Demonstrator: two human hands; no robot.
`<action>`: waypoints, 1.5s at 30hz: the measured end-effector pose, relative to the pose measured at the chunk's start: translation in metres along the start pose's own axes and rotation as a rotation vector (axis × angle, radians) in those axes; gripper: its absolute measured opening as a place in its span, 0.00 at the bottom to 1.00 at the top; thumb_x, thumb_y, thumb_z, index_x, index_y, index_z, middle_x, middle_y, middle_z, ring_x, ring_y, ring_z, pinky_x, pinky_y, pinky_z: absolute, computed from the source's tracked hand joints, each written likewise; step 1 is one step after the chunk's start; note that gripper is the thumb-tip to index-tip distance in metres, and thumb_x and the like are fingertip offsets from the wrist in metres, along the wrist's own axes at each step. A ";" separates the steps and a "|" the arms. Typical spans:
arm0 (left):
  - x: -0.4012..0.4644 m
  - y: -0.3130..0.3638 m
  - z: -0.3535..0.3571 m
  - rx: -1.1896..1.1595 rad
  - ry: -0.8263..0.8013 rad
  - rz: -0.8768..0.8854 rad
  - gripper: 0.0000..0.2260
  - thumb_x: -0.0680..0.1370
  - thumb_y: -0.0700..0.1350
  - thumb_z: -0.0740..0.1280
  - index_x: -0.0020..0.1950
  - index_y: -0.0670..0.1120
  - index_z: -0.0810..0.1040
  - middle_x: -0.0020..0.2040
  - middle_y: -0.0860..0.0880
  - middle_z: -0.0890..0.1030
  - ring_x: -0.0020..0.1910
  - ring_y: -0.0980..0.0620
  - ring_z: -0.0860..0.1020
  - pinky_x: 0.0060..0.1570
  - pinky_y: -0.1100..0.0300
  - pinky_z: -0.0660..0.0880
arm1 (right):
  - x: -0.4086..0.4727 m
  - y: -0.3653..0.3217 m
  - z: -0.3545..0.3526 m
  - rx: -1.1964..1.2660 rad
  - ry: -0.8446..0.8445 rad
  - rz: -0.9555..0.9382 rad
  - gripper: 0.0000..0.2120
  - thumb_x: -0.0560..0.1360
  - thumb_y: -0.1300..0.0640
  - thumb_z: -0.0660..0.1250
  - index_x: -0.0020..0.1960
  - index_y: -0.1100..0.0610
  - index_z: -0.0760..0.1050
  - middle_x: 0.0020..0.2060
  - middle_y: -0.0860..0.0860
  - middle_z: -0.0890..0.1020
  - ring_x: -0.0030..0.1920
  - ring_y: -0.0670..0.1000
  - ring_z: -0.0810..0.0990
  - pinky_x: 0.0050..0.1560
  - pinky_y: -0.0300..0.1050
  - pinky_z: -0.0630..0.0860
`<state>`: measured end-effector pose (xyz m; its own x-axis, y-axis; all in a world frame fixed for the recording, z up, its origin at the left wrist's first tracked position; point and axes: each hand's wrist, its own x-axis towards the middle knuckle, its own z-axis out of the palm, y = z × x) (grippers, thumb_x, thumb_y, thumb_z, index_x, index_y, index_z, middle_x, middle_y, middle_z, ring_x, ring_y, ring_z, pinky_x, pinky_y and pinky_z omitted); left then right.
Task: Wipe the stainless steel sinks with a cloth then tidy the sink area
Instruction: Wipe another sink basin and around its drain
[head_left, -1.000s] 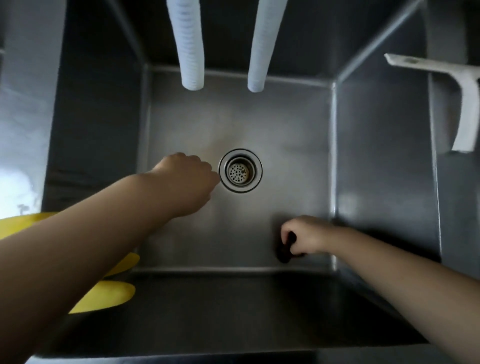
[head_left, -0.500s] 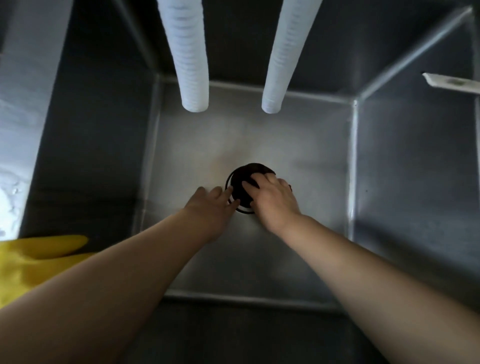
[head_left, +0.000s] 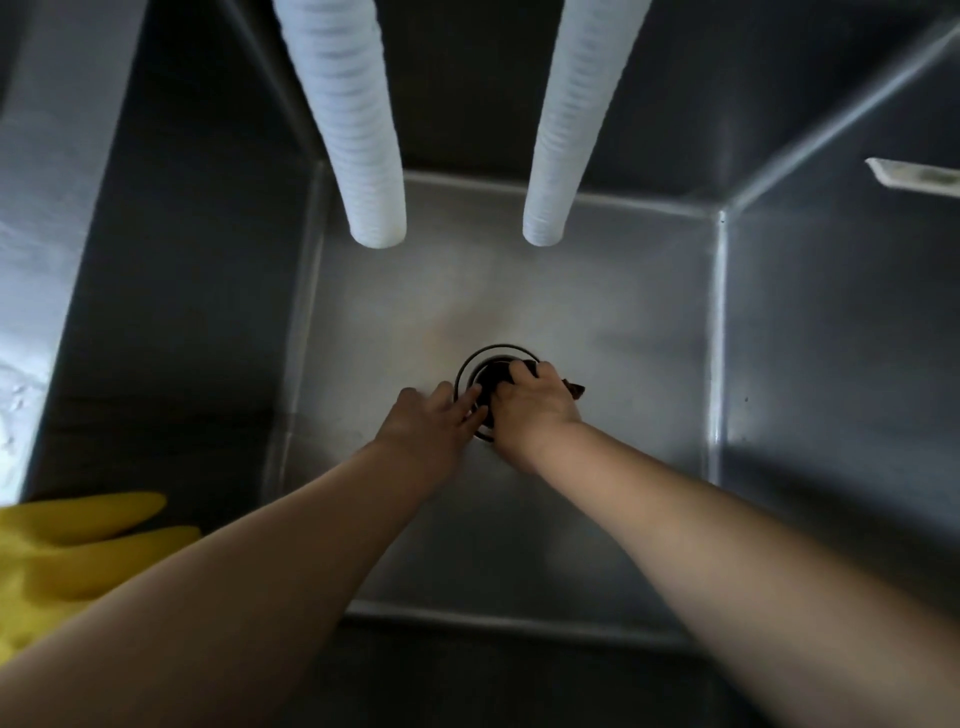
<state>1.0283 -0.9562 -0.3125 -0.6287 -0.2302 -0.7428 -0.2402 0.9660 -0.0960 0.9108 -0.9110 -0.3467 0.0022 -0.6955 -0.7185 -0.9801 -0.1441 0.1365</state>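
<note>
I look down into a deep stainless steel sink (head_left: 597, 291). At the middle of its floor is the round drain (head_left: 480, 361). My right hand (head_left: 530, 405) grips a small black stopper (head_left: 493, 376) and holds it over the drain opening; a dark tab of it sticks out at the hand's right side. My left hand (head_left: 434, 421) lies beside the drain on the left, fingers straight, fingertips touching the drain ring. No cloth is in view.
Two white ribbed hoses (head_left: 358, 130) (head_left: 576, 119) hang down from above, ending over the sink's back half. A yellow rubber glove (head_left: 67, 551) lies over the left rim. A white bracket (head_left: 914, 176) shows at the right wall.
My right hand carried the black stopper from the sink's front right corner to the drain. My left hand stayed beside the drain, and the camera moved closer.
</note>
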 end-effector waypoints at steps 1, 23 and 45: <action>0.000 0.000 0.000 0.009 0.001 0.002 0.31 0.80 0.49 0.55 0.78 0.48 0.42 0.78 0.46 0.39 0.71 0.45 0.56 0.58 0.53 0.67 | 0.002 0.000 -0.002 0.007 -0.020 -0.002 0.21 0.77 0.49 0.58 0.69 0.50 0.66 0.68 0.48 0.67 0.69 0.55 0.55 0.64 0.51 0.58; -0.006 -0.002 0.005 -0.095 0.060 -0.003 0.34 0.81 0.48 0.55 0.76 0.44 0.34 0.78 0.44 0.40 0.73 0.44 0.53 0.66 0.49 0.61 | -0.004 0.015 0.029 1.024 0.485 0.141 0.11 0.75 0.67 0.58 0.51 0.58 0.77 0.51 0.53 0.79 0.55 0.51 0.70 0.51 0.35 0.64; 0.006 0.003 0.006 -0.166 0.005 0.044 0.32 0.78 0.60 0.57 0.77 0.55 0.45 0.77 0.41 0.37 0.76 0.42 0.37 0.70 0.34 0.46 | -0.019 0.005 0.026 0.372 0.380 0.096 0.19 0.78 0.53 0.57 0.68 0.56 0.69 0.61 0.51 0.72 0.58 0.57 0.65 0.55 0.49 0.64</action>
<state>1.0281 -0.9544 -0.3213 -0.6448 -0.1887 -0.7407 -0.3308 0.9425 0.0479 0.9011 -0.8805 -0.3502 -0.0865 -0.9091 -0.4076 -0.9833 0.1435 -0.1115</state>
